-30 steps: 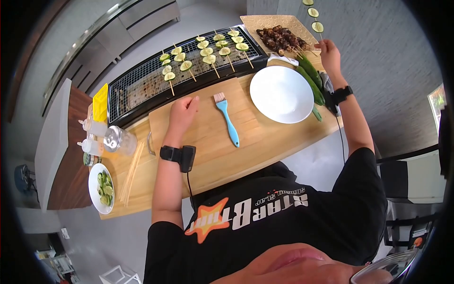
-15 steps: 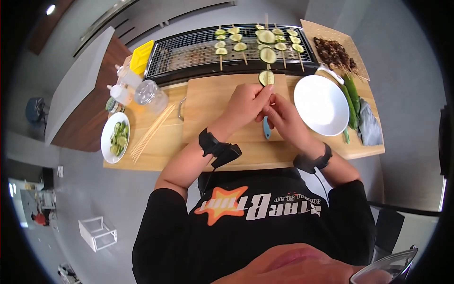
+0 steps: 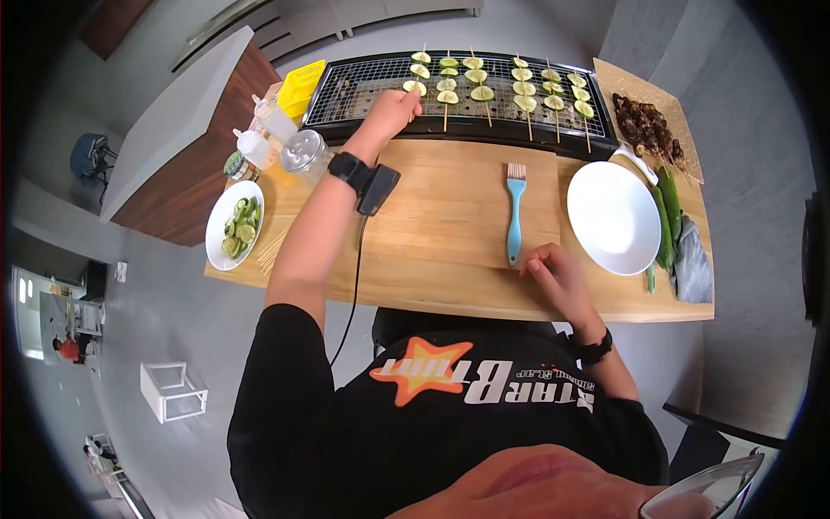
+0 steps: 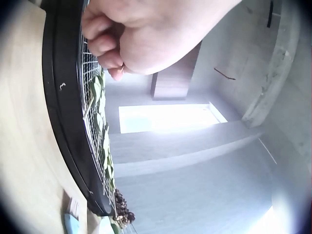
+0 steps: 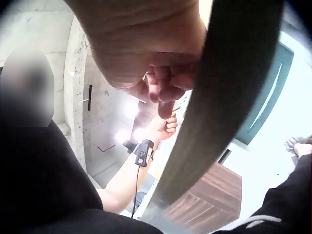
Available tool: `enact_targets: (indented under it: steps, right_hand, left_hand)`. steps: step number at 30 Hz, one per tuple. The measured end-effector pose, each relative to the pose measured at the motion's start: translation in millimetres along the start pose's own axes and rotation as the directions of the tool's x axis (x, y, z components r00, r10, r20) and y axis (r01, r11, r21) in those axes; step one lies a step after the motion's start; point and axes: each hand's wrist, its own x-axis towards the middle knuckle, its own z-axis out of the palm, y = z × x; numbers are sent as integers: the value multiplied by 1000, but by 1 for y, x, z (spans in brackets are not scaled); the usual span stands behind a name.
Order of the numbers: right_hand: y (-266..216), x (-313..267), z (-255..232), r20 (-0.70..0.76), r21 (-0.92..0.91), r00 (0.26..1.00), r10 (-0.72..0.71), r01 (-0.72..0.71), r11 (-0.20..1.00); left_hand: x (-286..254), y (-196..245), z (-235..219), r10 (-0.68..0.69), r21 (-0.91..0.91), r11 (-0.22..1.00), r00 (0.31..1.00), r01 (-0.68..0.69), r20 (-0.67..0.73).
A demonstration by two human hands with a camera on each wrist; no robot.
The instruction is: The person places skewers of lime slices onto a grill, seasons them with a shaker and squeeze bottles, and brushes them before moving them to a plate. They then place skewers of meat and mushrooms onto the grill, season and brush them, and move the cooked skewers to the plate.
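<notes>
My left hand (image 3: pixel 393 114) is over the front edge of the black grill (image 3: pixel 363 99), its fingertips pinching the stick end of a zucchini skewer (image 3: pixel 419 71). That skewer's green-rimmed slices lie over the wire grate, left of several similar skewers (image 3: pixel 524 89). In the left wrist view the curled fingers (image 4: pixel 103 45) hide most of the stick. My right hand (image 3: pixel 560 278) hangs loosely curled near the table's front edge and holds nothing. Just left of it, a blue basting brush (image 3: pixel 515 216) lies on the wooden cutting board (image 3: pixel 450 208).
A white bowl (image 3: pixel 614 221), cucumbers (image 3: pixel 667 216) and a grey cloth (image 3: pixel 693 264) are at the right. Dark cooked skewers (image 3: pixel 644 130) lie on a tray behind them. On the left stand a glass jar (image 3: pixel 304 154), squeeze bottles (image 3: pixel 253 147) and a bowl of slices (image 3: pixel 216 227).
The zucchini skewer was in the right hand at the upper right, then in both hands mid-board. Now the left hand has it at the grill's left part; the right hand has let go and moved back.
</notes>
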Motion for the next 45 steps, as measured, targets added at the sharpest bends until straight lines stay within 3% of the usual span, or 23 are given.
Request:
enact_targets:
  steps: [2,5,8,11,20,23,26,27,30,31,34,38,41,44,45]
  right_hand:
    - [1,-3,0,-13,-1,1000,-2,2,1000]
    - [4,-3,0,-13,25,1000,-7,7,1000]
    - [2,-2,-1,-13,31,1000,-20,21,999]
    - [1,-1,-1,-6,14,1000,-24,24,1000]
    - [7,-3,-3,11,-56,1000,-17,17,998]
    - [-6,-3,-1,-6,-97,998,-69,68,993]
    - [-1,-3,0,-28,-67,995,-93,91,994]
    - [-4,-3,-1,-23,-111,994,-111,107,988]
    - [-1,-5,-2,-49,-50,995,-82,79,996]
    - [1,-5,-1,-56,-29,997,-61,60,998]
    - [2,-5,-1,-61,-13,998,-30,29,999]
    - [-2,-5,0,-71,-16,997,-40,39,999]
    - [-3,-6,0,-85,-29,995,-53,50,998]
    - [-7,-5,-1,-81,-52,994,-70,66,996]
    - [-7,-5,-2,-78,-59,994,-74,69,996]
  left_hand:
    - [6,1,2,-65,-19,998,998,65,7]
    - [10,5,-2,-17,214,977,1000,17,-3]
    - [-2,27,-1,15,634,772,997,41,-82]
    - [-14,33,-1,36,736,677,998,20,-60]
    - [-17,23,6,186,773,632,979,-59,-78]
    - [-44,38,4,249,702,712,948,-39,-200]
    - [-82,50,-5,547,617,756,727,-218,-414]
    - [-91,42,-12,544,584,780,705,-226,-454]
    - [-125,34,-39,627,648,746,486,-151,-608]
    - [-132,20,-51,634,678,728,474,-100,-611]
    - [-146,-10,-69,503,558,829,468,-25,-727]
    - [-146,-66,-73,280,404,915,713,6,-643]
    - [-141,-82,-70,424,534,845,656,-37,-625]
    - [-132,-84,-65,199,269,963,715,-16,-670]
    - [-129,-85,-64,193,250,968,722,-28,-664]
